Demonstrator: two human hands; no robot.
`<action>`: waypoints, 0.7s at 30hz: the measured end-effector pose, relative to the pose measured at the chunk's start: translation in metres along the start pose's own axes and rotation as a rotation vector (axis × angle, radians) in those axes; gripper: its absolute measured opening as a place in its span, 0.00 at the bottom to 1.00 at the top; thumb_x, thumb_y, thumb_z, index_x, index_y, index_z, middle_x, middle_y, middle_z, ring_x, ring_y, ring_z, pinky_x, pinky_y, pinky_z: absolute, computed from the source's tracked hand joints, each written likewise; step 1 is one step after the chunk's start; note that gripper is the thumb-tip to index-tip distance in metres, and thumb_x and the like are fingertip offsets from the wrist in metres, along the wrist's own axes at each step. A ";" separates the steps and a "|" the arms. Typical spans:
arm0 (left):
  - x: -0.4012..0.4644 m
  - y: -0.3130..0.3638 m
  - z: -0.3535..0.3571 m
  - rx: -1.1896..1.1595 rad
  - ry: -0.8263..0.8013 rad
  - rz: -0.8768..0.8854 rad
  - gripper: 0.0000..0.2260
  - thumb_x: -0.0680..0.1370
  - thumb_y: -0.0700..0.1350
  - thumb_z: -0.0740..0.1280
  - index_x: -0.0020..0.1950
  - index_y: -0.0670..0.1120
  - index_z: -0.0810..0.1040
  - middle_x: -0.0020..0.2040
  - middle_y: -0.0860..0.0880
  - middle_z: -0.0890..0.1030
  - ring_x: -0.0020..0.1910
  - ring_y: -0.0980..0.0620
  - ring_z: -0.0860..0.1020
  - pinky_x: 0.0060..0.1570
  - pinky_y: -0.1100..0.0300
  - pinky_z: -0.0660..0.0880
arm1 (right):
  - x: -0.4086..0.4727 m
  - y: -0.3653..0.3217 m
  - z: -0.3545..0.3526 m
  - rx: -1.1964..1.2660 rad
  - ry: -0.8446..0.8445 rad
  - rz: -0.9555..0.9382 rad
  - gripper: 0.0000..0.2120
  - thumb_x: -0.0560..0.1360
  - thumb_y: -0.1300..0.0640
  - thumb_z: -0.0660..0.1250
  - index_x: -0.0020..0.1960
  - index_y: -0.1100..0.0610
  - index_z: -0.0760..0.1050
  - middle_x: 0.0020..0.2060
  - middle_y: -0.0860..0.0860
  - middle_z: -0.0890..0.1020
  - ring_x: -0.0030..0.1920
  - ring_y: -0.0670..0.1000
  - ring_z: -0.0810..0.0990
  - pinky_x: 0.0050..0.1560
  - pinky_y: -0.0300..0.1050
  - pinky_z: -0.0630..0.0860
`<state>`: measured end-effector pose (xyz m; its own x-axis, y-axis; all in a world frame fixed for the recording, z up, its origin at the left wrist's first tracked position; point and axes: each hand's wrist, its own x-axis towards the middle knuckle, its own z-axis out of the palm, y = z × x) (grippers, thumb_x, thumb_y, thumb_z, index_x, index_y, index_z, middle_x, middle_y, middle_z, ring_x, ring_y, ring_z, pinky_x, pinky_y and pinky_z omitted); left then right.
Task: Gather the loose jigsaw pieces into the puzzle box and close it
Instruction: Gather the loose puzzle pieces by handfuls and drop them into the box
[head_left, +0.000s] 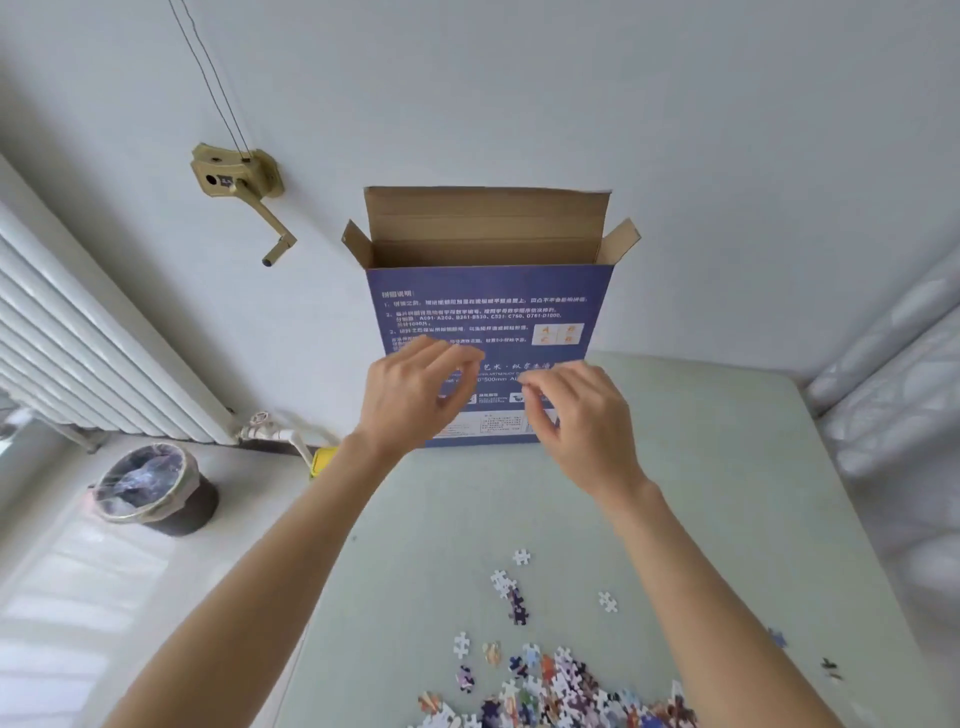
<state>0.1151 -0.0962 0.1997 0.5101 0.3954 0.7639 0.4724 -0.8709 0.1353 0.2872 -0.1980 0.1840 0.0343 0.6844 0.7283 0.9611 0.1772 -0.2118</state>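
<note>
The blue puzzle box (488, 306) stands upright at the far end of the table, against the wall, with its brown top flaps (485, 218) open. My left hand (415, 395) and my right hand (576, 415) are raised side by side in front of the box's printed face. The fingers of both are bunched toward the thumbs. Whether they hold pieces is hidden. Loose jigsaw pieces (561, 686) lie in a heap at the near edge of the table. A few stray ones (511, 592) sit further in.
The pale green table (727, 493) runs from the wall toward me. A lined waste bin (156, 488) stands on the floor at the left, below a white radiator (88, 353). A brass hand crank (244, 192) is mounted on the wall left of the box.
</note>
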 end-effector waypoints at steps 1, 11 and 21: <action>-0.022 0.010 0.002 -0.037 -0.036 -0.058 0.07 0.77 0.45 0.64 0.44 0.49 0.81 0.35 0.56 0.81 0.35 0.53 0.78 0.26 0.60 0.71 | -0.025 -0.003 0.001 0.011 -0.051 0.038 0.05 0.75 0.59 0.64 0.45 0.57 0.79 0.36 0.49 0.82 0.40 0.52 0.78 0.43 0.44 0.73; -0.225 0.056 0.009 -0.075 -0.738 -0.880 0.17 0.76 0.46 0.65 0.65 0.50 0.73 0.60 0.49 0.77 0.61 0.47 0.72 0.60 0.54 0.68 | -0.212 -0.008 0.002 0.113 -0.752 0.437 0.14 0.78 0.57 0.60 0.63 0.56 0.73 0.58 0.49 0.78 0.59 0.48 0.75 0.56 0.40 0.71; -0.320 0.039 -0.012 -0.047 -0.873 -0.990 0.28 0.77 0.46 0.65 0.74 0.46 0.59 0.75 0.49 0.60 0.73 0.49 0.58 0.71 0.54 0.58 | -0.248 -0.014 0.072 0.055 -1.092 0.640 0.34 0.79 0.51 0.60 0.76 0.52 0.43 0.76 0.54 0.43 0.76 0.54 0.43 0.74 0.52 0.45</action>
<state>-0.0384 -0.2603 -0.0313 0.2668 0.9081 -0.3227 0.8950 -0.1093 0.4324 0.2456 -0.3194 -0.0403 0.2188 0.8791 -0.4235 0.8430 -0.3888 -0.3717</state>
